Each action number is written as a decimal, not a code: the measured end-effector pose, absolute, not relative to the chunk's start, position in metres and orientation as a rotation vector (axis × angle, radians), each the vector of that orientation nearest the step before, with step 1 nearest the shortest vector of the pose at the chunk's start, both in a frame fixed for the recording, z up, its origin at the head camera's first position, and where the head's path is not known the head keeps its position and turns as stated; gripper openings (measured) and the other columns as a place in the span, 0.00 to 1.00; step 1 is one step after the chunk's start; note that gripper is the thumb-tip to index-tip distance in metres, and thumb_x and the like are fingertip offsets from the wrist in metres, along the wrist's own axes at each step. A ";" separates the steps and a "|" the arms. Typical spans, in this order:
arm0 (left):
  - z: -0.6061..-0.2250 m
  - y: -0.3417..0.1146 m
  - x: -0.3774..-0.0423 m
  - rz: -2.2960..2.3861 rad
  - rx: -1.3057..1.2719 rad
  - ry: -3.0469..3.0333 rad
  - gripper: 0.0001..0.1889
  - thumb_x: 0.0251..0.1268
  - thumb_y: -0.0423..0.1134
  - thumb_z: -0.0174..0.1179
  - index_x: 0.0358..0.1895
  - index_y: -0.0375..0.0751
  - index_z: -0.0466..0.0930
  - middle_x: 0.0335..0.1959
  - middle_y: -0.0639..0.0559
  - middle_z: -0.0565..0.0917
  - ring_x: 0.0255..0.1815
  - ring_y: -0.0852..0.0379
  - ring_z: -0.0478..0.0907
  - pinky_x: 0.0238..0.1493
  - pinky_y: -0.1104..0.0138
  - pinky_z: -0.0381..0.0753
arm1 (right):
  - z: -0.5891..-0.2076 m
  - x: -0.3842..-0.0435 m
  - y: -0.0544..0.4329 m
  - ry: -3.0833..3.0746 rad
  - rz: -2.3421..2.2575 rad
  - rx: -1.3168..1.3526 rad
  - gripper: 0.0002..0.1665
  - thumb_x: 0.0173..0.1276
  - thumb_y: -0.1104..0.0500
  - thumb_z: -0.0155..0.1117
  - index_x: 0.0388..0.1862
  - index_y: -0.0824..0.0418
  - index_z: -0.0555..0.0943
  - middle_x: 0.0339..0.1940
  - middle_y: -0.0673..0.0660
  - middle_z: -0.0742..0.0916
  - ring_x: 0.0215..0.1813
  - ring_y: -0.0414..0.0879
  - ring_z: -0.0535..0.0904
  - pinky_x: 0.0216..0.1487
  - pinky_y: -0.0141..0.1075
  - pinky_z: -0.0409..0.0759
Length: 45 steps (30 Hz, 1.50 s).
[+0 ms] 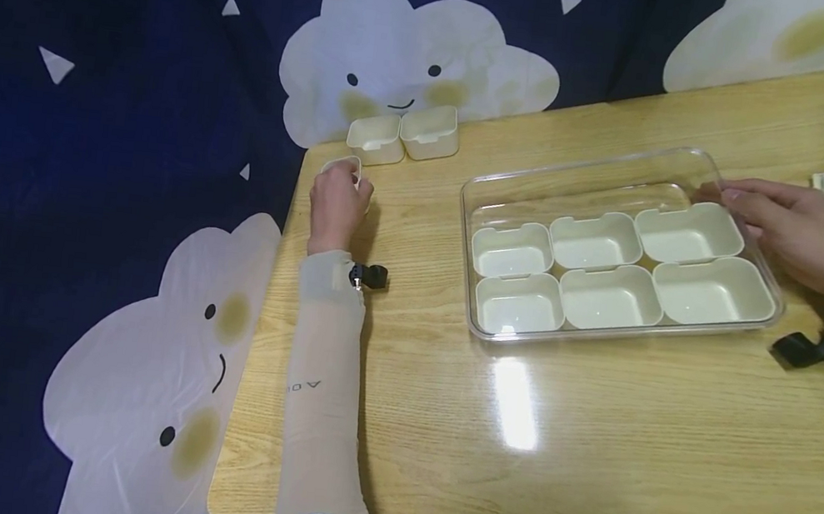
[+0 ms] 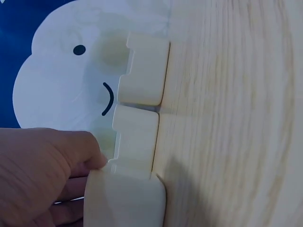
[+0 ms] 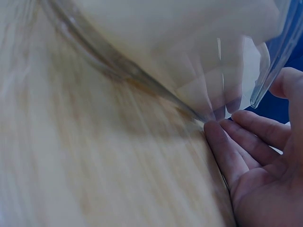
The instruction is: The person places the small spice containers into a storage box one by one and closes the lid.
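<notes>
Left hand (image 1: 339, 203) pinching a cream cup (image 2: 125, 201), right hand (image 1: 810, 232) touching a clear tray (image 1: 483, 332)
Right fingers (image 3: 225, 145) are lying fairly straight (six cups (image 1: 610, 299) are sitting inside).

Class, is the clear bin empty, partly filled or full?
Partly filled: six cream cups stand in the clear bin, leaving a bare strip along its far side.

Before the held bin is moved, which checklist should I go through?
1. Left grip holds the bin: ok.
2. That bin lifted off the table: cannot tell.
3. Right grip touches the end of the clear tray: ok.
4. Six bins in the tray upright: ok.
5. Space in the tray: bare strip at its back; whether another bin fits, cannot tell.
6. Two bins by the backdrop upright: ok.
</notes>
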State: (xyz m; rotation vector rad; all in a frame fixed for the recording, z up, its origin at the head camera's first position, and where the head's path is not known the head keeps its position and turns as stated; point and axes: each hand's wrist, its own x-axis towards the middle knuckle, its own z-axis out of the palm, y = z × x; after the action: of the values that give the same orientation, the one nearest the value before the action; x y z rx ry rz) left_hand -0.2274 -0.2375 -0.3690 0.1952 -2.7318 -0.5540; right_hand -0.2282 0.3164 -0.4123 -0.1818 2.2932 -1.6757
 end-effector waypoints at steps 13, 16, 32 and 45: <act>-0.367 -0.233 -0.227 -0.570 0.294 -2.819 0.14 0.68 0.32 0.52 0.53 0.35 0.81 0.45 0.36 0.87 0.45 0.36 0.83 0.52 0.46 0.82 | -0.411 -0.229 0.316 2.310 -1.639 -0.184 0.32 0.82 0.45 0.52 0.79 0.58 0.68 0.58 0.26 0.85 0.54 0.15 0.78 0.49 0.13 0.75; -0.366 -0.231 -0.227 -0.548 0.298 -2.844 0.12 0.68 0.32 0.52 0.49 0.36 0.82 0.42 0.38 0.86 0.42 0.37 0.82 0.49 0.45 0.81 | -0.410 -0.230 0.316 2.338 -1.593 -0.168 0.33 0.82 0.42 0.52 0.79 0.55 0.68 0.62 0.27 0.84 0.54 0.14 0.77 0.48 0.13 0.75; -0.363 -0.228 -0.223 -0.433 0.247 -2.893 0.13 0.67 0.28 0.51 0.46 0.40 0.85 0.40 0.38 0.88 0.38 0.38 0.81 0.44 0.43 0.80 | -0.407 -0.232 0.313 2.332 -1.580 -0.097 0.35 0.80 0.41 0.55 0.79 0.53 0.68 0.58 0.24 0.84 0.51 0.15 0.77 0.46 0.13 0.76; -0.346 -0.215 -0.220 -0.473 0.047 -2.820 0.17 0.70 0.27 0.51 0.55 0.41 0.84 0.47 0.38 0.90 0.42 0.36 0.85 0.46 0.43 0.82 | -0.412 -0.228 0.316 2.248 -1.715 -0.176 0.31 0.82 0.48 0.54 0.78 0.57 0.70 0.54 0.26 0.87 0.53 0.17 0.81 0.48 0.15 0.78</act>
State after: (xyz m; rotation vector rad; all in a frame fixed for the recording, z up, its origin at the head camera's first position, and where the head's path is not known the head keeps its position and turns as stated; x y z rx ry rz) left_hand -0.2199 -0.2147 -0.3465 0.0474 -2.8200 -0.4731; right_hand -0.2285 0.3162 -0.4124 -0.1761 2.2481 -1.7147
